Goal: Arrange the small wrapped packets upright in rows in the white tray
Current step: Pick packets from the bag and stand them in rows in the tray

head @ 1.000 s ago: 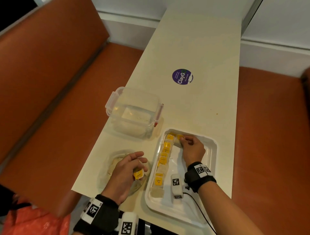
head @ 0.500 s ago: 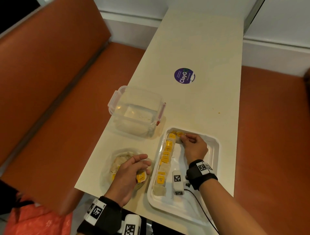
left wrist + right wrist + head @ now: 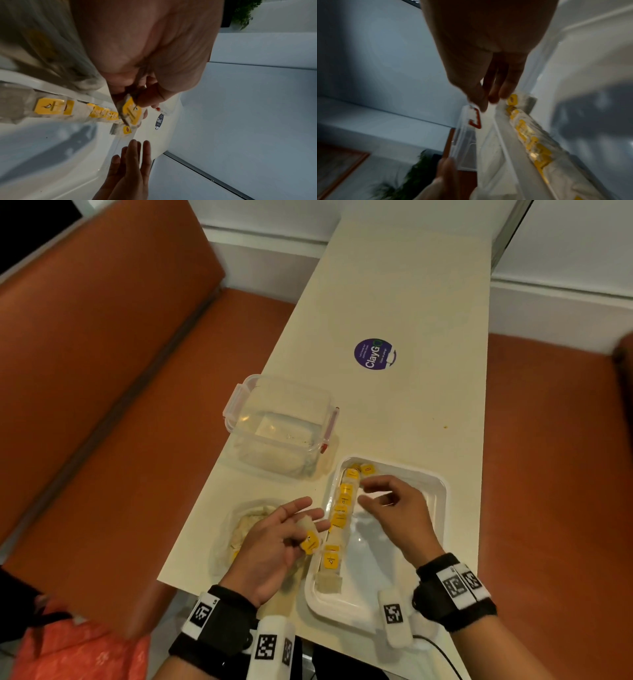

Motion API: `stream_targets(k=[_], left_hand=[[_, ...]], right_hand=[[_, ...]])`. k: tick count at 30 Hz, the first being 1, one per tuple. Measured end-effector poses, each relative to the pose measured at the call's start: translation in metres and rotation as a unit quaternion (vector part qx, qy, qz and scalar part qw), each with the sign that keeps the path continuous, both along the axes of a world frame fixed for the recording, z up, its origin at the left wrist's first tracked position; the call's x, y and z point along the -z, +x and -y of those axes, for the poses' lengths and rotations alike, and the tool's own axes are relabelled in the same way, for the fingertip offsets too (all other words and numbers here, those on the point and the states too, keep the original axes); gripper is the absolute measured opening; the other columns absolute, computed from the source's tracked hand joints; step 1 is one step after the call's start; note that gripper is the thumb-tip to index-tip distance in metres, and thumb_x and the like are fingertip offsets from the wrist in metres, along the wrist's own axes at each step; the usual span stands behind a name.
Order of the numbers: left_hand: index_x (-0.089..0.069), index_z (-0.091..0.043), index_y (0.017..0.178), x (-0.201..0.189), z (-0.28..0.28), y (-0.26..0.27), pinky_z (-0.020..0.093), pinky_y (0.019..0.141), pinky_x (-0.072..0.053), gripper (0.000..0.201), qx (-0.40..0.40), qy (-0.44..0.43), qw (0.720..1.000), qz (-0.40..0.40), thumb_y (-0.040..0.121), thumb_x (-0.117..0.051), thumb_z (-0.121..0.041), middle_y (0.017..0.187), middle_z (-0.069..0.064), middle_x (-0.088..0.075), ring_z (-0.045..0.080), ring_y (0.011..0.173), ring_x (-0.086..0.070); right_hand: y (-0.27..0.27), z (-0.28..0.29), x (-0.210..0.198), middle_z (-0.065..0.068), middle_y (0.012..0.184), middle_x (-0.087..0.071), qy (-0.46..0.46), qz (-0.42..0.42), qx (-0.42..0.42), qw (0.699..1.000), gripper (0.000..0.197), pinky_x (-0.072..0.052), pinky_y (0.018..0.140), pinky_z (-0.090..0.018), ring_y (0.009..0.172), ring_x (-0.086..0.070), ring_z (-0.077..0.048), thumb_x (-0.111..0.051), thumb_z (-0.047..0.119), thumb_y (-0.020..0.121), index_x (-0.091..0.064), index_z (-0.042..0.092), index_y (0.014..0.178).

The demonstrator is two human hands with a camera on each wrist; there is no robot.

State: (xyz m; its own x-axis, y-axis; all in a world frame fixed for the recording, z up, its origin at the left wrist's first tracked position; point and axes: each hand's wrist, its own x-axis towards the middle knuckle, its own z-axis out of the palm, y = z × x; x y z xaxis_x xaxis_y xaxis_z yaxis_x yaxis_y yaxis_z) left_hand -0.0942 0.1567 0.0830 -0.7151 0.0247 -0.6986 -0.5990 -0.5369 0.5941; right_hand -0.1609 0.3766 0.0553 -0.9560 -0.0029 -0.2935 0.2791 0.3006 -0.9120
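**Packet in transit: watch the standing row**

Cream tabletop (image 3: 394, 412) runs away from you between orange benches, and the white tray (image 3: 442, 491) sits at its near end; take that tray as your landmark.

Nearest you, just outside the tray's left rim, your left hand (image 3: 270, 546) pinches a small wrapped packet (image 3: 310, 541) with a yellow label between thumb and fingertips, the other fingers spread loosely. Beneath that hand lies a clear bag of loose packets (image 3: 245, 529), still holding some.

Inside the tray, along its left wall, a row of packets (image 3: 340, 508) runs from the near end to the far corner. Your right hand (image 3: 394, 508) hovers over the tray's middle, fingers loosely curled and parted, holding nothing, its fingertips just beside the row.

Beyond the tray's far left corner stands a clear lidded container (image 3: 281, 422), and farther still a purple sticker (image 3: 375, 354).

Risks, as I judge them:
- Passing the packet across the rim, you could brush the row and topple it; these light packets look to lean on one another.
- A loose pinch on slippery wrap may drop the packet flat.
- Your right wrist cable near the tray's near rim could snag and shift the tray.
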Motion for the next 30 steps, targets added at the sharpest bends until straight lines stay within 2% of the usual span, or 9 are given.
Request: stream_targets(k=[3,6,9,13,17,21,24,26,30], left_hand=[[-0.060,-0.008,0.138,-0.005,-0.002,0.000,0.047,0.102,-0.054,0.047,0.006,0.021,0.999,-0.024,0.098,-0.050,0.014,0.127,0.019,-0.073,0.034,0.120,-0.071],[-0.060,-0.010,0.139,-0.009,-0.005,0.001,0.045,0.103,-0.056,0.049,-0.009,0.041,0.998,-0.041,0.097,-0.054,0.013,0.130,0.018,-0.072,0.032,0.122,-0.070],[-0.062,-0.011,0.137,-0.009,-0.011,0.003,0.038,0.092,-0.063,0.050,-0.034,0.058,0.996,-0.056,0.096,-0.055,0.015,0.126,0.017,-0.074,0.030,0.117,-0.073],[-0.064,-0.013,0.135,-0.004,-0.019,0.008,0.031,0.082,-0.063,0.048,-0.034,0.026,0.997,-0.067,0.094,-0.062,0.013,0.114,0.012,-0.077,0.026,0.103,-0.075],[-0.069,-0.016,0.128,0.004,-0.022,0.014,0.036,0.086,-0.061,0.041,0.010,-0.068,0.995,-0.069,0.091,-0.074,0.001,0.115,0.014,-0.076,0.025,0.098,-0.075],[-0.070,-0.016,0.127,0.011,-0.023,0.021,0.033,0.077,-0.058,0.040,0.061,-0.089,0.992,-0.063,0.089,-0.079,-0.010,0.115,0.016,-0.077,0.022,0.096,-0.074],[-0.067,-0.011,0.127,0.014,-0.023,0.022,0.032,0.076,-0.060,0.046,0.018,-0.037,0.997,-0.061,0.083,-0.079,-0.012,0.115,0.016,-0.077,0.021,0.092,-0.073],[-0.066,-0.008,0.127,0.016,-0.021,0.020,0.031,0.076,-0.061,0.047,-0.024,-0.014,0.998,-0.055,0.082,-0.078,-0.010,0.108,0.016,-0.078,0.020,0.087,-0.073],[-0.069,-0.003,0.122,0.024,-0.003,0.017,0.031,0.073,-0.061,0.030,-0.074,-0.037,0.996,-0.025,0.093,-0.072,-0.004,0.096,0.018,-0.074,0.022,0.081,-0.070]], right_hand=[[0.023,0.002,-0.038,0.016,0.107,-0.072,0.013,-0.025,-0.175,0.984,0.044,-0.058,0.073,-0.023,0.080,-0.070,-0.011,-0.089,0.013,0.078,-0.074,0.039,0.110],[0.042,0.007,-0.053,0.012,0.106,-0.069,0.006,-0.013,-0.238,0.971,0.061,-0.061,0.071,-0.027,0.078,-0.070,-0.013,-0.095,0.020,0.071,-0.067,0.041,0.120],[0.052,0.017,-0.049,0.006,0.100,-0.072,-0.017,0.030,-0.172,0.985,0.060,-0.062,0.071,-0.030,0.075,-0.074,-0.016,-0.097,0.036,0.069,-0.062,0.039,0.118],[0.054,0.026,-0.039,-0.011,0.090,-0.077,-0.139,0.108,-0.065,0.982,0.038,-0.064,0.080,-0.049,0.081,-0.077,-0.029,-0.089,0.016,0.081,-0.067,0.016,0.112],[0.049,0.016,-0.037,-0.009,0.088,-0.077,-0.120,0.096,-0.055,0.987,0.027,-0.064,0.078,-0.037,0.085,-0.075,-0.030,-0.085,0.013,0.084,-0.070,0.016,0.107],[0.046,0.010,-0.034,-0.008,0.092,-0.076,-0.128,0.078,-0.074,0.986,0.024,-0.063,0.081,-0.035,0.088,-0.074,-0.030,-0.084,0.014,0.085,-0.073,0.018,0.106],[0.048,0.014,-0.031,-0.008,0.095,-0.078,-0.158,0.080,-0.091,0.980,0.029,-0.063,0.085,-0.037,0.092,-0.074,-0.030,-0.089,0.018,0.081,-0.075,0.015,0.107],[0.048,0.020,-0.025,-0.010,0.093,-0.079,-0.168,0.080,-0.088,0.979,0.019,-0.063,0.084,-0.040,0.091,-0.074,-0.032,-0.085,0.018,0.085,-0.077,0.012,0.102],[0.033,0.021,-0.005,-0.011,0.094,-0.079,-0.171,0.081,-0.027,0.982,0.012,-0.062,0.083,-0.036,0.092,-0.075,-0.026,-0.079,0.015,0.090,-0.078,0.008,0.100]])
